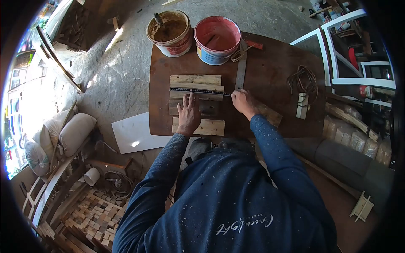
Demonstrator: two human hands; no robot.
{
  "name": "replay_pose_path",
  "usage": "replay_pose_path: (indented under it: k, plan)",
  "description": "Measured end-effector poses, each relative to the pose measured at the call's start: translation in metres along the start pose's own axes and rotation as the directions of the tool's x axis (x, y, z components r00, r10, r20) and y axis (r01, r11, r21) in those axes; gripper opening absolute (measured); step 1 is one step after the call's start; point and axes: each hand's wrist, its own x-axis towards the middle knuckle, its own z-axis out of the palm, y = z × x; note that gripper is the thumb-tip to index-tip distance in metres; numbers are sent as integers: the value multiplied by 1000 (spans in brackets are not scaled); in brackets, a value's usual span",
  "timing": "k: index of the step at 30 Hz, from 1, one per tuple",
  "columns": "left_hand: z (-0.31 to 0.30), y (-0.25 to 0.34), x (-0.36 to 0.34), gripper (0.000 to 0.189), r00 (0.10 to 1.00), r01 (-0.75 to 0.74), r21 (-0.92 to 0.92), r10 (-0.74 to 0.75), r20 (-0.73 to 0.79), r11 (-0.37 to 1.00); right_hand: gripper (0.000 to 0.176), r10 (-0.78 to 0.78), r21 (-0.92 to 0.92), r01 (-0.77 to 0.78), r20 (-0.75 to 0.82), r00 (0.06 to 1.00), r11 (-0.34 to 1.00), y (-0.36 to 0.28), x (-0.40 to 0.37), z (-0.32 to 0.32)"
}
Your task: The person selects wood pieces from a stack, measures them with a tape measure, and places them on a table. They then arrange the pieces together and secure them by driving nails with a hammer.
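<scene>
Across several short wooden boards (195, 80) lies a black measuring strip (202, 91) with light marks. My left hand (189, 113) rests over the lower boards, fingers stretched, its fingertips at the strip's lower edge. My right hand (244, 102) is closed around the strip's right end, beyond the boards. A darker board (204, 108) lies partly under my left hand, and a paler one (212, 127) sits nearest my body. Just above my right hand is a flat metal bar (241, 71). Another board (270, 114) is partly hidden by my right forearm.
On the brown table (270, 76), two buckets (173, 47) (214, 57) stand at the far edge beside a red piece (254, 44). A coiled cord (304, 82) and pale block (302, 105) lie right. White frames (327, 50) stand beyond; sacks (78, 131) are left.
</scene>
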Motion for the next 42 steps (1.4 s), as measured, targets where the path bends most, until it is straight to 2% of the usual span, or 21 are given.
replay_pose_path:
  k: [7, 12, 15, 16, 17, 19, 20, 23, 24, 27, 28, 29, 31, 34, 35, 37, 39, 40, 42]
  plan:
    - [-6, -4, 4, 63, 999, -45, 44, 45, 10, 998, 17, -30, 21, 33, -99, 995, 999, 6, 3, 13]
    - [-10, -8, 13, 59, 996, -86, 133, 86, 8, 987, 18, -31, -6, 30, -82, 996, 1000, 6, 1, 13]
    - [-27, -10, 38, 60, 990, -45, 50, 38, 135, 998, 20, -21, 32, 24, -78, 997, 999, 3, -1, 5]
    - [-24, -13, 43, 59, 992, -123, 102, 126, -15, 987, 21, -18, 57, 23, -79, 997, 998, -2, -1, -2]
    - [-33, -9, 48, 59, 971, -193, 160, 212, -112, 968, 22, 51, 122, -40, -93, 994, 992, -8, 0, -11]
    - [-48, -1, 55, 60, 880, -299, 291, 381, -285, 909, 25, 188, 251, -157, -103, 977, 955, -18, 2, -26]
    - [-49, 1, 59, 63, 884, -326, 225, 381, -272, 918, 26, 217, 263, -193, -64, 974, 945, -13, 7, -26]
    - [-40, -9, 72, 59, 920, -361, 241, 386, -63, 901, 29, 280, 288, -271, 10, 960, 919, 2, 10, -32]
    - [-29, -13, 74, 53, 909, -313, 327, 381, -169, 892, 29, 277, 290, -266, 5, 961, 919, 2, 7, -40]
    - [-20, -20, 79, 48, 937, -309, 305, 343, -63, 901, 27, 242, 259, -222, -47, 969, 940, 13, 3, -46]
    - [-23, -17, 79, 38, 916, -335, 335, 388, -103, 881, 27, 234, 250, -215, -50, 971, 944, 16, 1, -47]
    - [-27, -17, 79, 37, 915, -362, 330, 401, -56, 872, 27, 226, 241, -208, -51, 973, 948, 18, -1, -48]
    - [-37, -17, 73, 36, 907, -411, 312, 418, 48, 857, 26, 176, 221, -160, -54, 983, 962, 21, -3, -48]
    - [-60, -8, 39, 26, 894, -419, 172, 438, -92, 892, 27, 92, 182, -93, 12, 996, 979, 11, 7, -57]
    - [-76, 2, 23, 26, 921, -362, 119, 374, -105, 925, 27, 69, 169, -76, 45, 997, 983, 7, 10, -58]
    - [-104, 15, -6, 33, 962, -258, 9, 257, 88, 966, 29, -6, 147, -8, 94, 996, 989, 6, 26, -48]
    - [-106, 11, -28, 39, 939, -244, -156, 273, 210, 957, 30, -37, 128, 14, 173, 984, 992, 2, 38, -39]
    - [-106, 9, -37, 42, 923, -225, -236, 285, 260, 945, 30, -33, 117, 8, 216, 976, 993, -5, 47, -41]
    - [-79, -1, -49, 46, 927, -206, -271, 276, 252, 940, 30, -4, 85, -18, 246, 969, 996, -17, 57, -44]
